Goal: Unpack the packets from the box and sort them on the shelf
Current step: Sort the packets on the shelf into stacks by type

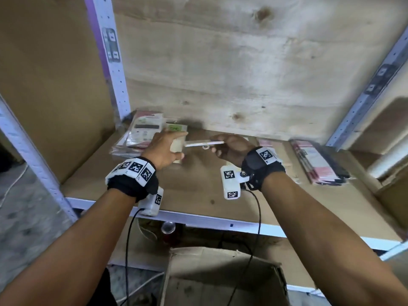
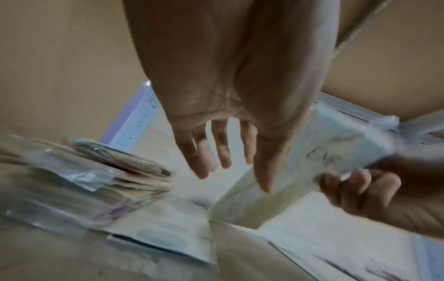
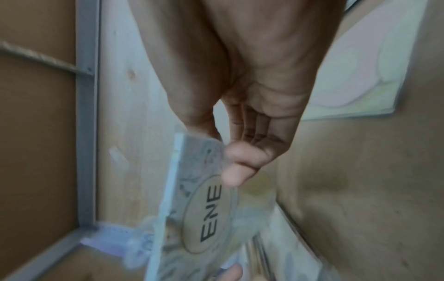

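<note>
My right hand (image 1: 231, 149) pinches a flat white packet (image 1: 205, 144) marked "ENE" by one end, held edge-on above the cardboard-lined shelf (image 1: 198, 186). The right wrist view shows thumb and fingers (image 3: 242, 161) clamped on this packet (image 3: 204, 205). My left hand (image 1: 164, 149) reaches in from the left with its fingers straight and spread (image 2: 225, 148), the thumb lying against the packet (image 2: 331, 152). Beneath and behind that hand lie cream "ENE" packets (image 1: 175, 129). The open cardboard box (image 1: 220, 277) stands under the shelf.
A pile of pink-and-white packets (image 1: 141, 133) sits in the back left corner of the shelf, and a row of pink and dark packets (image 1: 318, 164) on the right. White metal uprights (image 1: 114, 69) frame the bay. A red can (image 1: 168, 227) stands on the level below.
</note>
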{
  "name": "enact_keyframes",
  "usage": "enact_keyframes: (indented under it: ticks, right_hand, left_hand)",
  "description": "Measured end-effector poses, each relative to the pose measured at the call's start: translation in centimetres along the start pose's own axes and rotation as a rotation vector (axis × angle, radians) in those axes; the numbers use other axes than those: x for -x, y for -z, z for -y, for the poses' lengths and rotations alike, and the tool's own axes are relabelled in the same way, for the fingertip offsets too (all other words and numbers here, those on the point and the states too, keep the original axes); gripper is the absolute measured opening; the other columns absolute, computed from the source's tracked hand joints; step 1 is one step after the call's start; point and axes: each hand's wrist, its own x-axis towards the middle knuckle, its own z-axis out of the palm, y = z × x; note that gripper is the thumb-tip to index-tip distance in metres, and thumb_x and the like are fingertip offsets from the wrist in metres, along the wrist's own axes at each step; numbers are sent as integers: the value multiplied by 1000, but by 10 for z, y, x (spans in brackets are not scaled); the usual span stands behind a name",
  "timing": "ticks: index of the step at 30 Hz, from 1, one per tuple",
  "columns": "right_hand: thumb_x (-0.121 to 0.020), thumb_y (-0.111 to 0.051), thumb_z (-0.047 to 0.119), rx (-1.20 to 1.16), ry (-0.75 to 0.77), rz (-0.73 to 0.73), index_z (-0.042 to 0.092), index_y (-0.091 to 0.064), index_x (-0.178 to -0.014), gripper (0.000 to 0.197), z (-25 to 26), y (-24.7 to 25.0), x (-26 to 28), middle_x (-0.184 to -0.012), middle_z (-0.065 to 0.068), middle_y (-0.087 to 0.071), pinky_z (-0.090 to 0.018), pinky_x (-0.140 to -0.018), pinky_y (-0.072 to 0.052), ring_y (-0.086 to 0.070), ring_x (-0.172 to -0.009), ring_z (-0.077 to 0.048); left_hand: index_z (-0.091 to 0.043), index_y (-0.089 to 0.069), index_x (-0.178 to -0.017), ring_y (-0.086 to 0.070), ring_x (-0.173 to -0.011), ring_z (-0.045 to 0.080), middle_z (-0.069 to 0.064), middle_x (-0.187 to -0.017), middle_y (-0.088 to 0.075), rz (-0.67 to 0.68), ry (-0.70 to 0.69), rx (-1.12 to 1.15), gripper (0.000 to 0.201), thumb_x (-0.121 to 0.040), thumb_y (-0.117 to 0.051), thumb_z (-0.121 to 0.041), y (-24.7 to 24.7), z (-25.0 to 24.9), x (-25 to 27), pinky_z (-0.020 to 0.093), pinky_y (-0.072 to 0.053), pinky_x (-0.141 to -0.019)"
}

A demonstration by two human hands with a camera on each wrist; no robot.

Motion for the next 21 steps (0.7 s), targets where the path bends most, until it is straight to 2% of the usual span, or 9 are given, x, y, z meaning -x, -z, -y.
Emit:
enact_keyframes:
  ticks: [2, 4, 6, 7, 11, 14, 17, 19, 21]
  right_hand:
    - [-103, -41, 12, -76, -31, 31, 2, -60, -86, 28, 10, 13, 16, -76, -12, -62, -18, -49, -40, -53, -59, -16]
    - [-103, -42, 17, -120, -52, 39, 1, -60, -86, 30, 19, 27, 31, -69, -9, -63, -16, -45, -43, -54, -57, -16]
    - [-103, -43, 17, -147, -50, 31, -1, -58, -93, 26, 27, 39, 44, -69, -10, -65, -17, -43, -45, -57, -51, -16]
    - [-102, -41, 16, -162, -36, 29, -2, -57, -97, 24, 29, 44, 48, -70, -11, -67, -17, -43, -46, -59, -50, -16]
    - [-101, -47, 23, -205, 37, 23, 7, -56, -87, 24, 29, 64, 59, -71, -10, -70, -20, -46, -45, -59, -56, -19]
    - [-100, -52, 27, -191, 99, -5, 13, -55, -83, 22, 19, 78, 60, -68, -6, -67, -22, -47, -41, -56, -54, -18]
    - [-91, -66, 23, -7, 153, -47, 15, -60, -84, 12, -5, 90, 57, -61, 0, -49, -21, -44, -35, -42, -49, -11]
    - [-84, -75, 25, 216, 181, -71, 15, -67, -83, 12, -23, 95, 56, -63, 3, -52, -24, -54, -39, -45, -54, -11]
    - [-85, -75, 28, 410, 176, -29, 6, -66, -85, 24, -38, 99, 54, -74, -9, -64, -31, -69, -43, -57, -67, -18]
  left_hand:
    - [-29, -64, -119, -52, -120, 25, 4, -129, -55, -111, -135, 44, 43, -79, -79, -29, -4, -14, 2, 43, -44, -103]
    - [-37, -65, -91, -59, -102, 11, -5, -105, -64, -222, -239, 139, 19, -80, -79, -32, -4, -27, 4, 33, -48, -91]
    - [-43, -58, -74, -58, -84, -6, -18, -84, -62, -284, -296, 169, 22, -81, -77, -33, -4, -39, 6, 18, -44, -77]
    - [-41, -57, -72, -58, -80, -6, -18, -79, -62, -297, -308, 177, 22, -82, -76, -33, -6, -45, 7, 17, -43, -74]
    - [-23, -64, -76, -63, -75, 12, -7, -77, -69, -303, -328, 296, 15, -86, -72, -32, -14, -65, 7, 26, -46, -73]
    - [-14, -68, -79, -59, -67, 14, 4, -76, -69, -252, -295, 459, 13, -88, -72, -22, -23, -76, 2, 27, -50, -69]
    - [-9, -67, -84, -62, -61, 12, 10, -79, -69, -184, -201, 627, 7, -89, -70, -13, -35, -79, -4, 23, -56, -59]
    - [-2, -66, -94, -62, -64, 16, 12, -86, -68, -122, -87, 762, 10, -90, -68, -11, -45, -78, -7, 22, -57, -59]
    - [-1, -67, -96, -63, -68, 17, 11, -89, -69, -41, 24, 852, 11, -91, -66, -10, -56, -78, -10, 21, -58, -60]
